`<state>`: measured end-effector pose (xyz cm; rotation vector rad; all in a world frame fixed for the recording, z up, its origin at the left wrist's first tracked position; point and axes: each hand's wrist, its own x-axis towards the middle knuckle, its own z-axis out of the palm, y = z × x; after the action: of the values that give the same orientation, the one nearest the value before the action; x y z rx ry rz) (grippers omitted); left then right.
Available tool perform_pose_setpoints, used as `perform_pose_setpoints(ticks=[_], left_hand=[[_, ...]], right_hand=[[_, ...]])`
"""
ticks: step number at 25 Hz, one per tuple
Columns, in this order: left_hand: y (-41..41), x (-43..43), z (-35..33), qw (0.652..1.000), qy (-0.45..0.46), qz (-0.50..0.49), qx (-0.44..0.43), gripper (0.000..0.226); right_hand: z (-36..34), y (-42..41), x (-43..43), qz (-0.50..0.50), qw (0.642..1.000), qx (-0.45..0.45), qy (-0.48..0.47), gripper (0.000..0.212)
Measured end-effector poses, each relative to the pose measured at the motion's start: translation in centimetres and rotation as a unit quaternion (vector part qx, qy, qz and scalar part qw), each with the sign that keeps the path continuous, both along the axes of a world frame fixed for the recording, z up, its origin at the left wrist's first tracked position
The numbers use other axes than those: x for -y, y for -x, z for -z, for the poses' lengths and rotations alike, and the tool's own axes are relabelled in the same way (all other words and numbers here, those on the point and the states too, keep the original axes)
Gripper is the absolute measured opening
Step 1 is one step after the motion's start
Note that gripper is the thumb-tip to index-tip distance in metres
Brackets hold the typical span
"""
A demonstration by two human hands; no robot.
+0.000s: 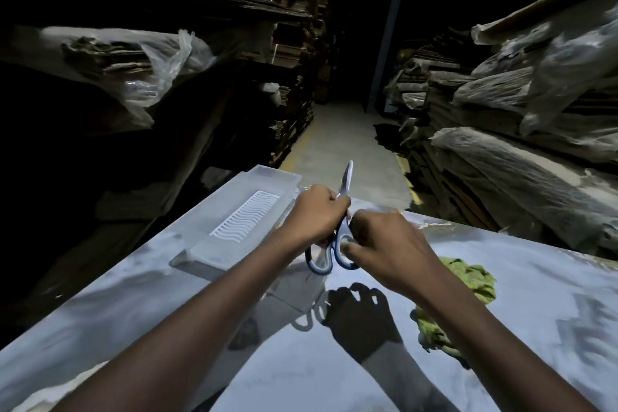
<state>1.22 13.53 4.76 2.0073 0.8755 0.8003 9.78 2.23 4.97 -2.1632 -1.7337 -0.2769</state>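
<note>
Left hand [316, 214] grips scissors [346, 182] by the blades; right hand [384, 244] curls round the handles. Green cloth [468, 281] lies untouched, so the work looks barely started.

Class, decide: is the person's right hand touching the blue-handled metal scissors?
Touching. The head view shows the right hand with fingers curled into a handle loop of the blue-handled metal scissors.
</note>
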Motion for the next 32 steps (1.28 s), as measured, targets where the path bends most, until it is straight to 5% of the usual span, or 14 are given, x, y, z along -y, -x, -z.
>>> perform_pose_setpoints(ticks=[9, 18, 21, 26, 32], left_hand=[[8.4, -10.0, -4.1, 0.976, -0.1, -0.039, -0.189, 0.015], [10.1, -13.2, 1.2, 0.874, -0.228, -0.158, -0.399, 0.033], [9.9, -13.2, 2.4, 0.866, -0.228, -0.151, -0.419, 0.034], [9.2, -12.1, 1.2, 0.867, -0.266, -0.16, -0.389, 0.046], [4.2, -7.4, -1.5, 0.85, -0.39, -0.133, -0.329, 0.022]], right_hand=[[-0.6, 5.3, -12.1, 0.052, 0.997, -0.054, -0.03, 0.018], [2.8, 8.0, -18.1, 0.073, 0.981, -0.023, 0.177, 0.029], [3.1, 7.7, -18.6, 0.071, 0.973, -0.065, 0.208, 0.041], [1.9, 5.7, -17.7, 0.07, 0.991, -0.094, 0.072, 0.059], [-0.4, 1.5, -14.1, 0.072, 0.994, -0.084, -0.013, 0.026]])
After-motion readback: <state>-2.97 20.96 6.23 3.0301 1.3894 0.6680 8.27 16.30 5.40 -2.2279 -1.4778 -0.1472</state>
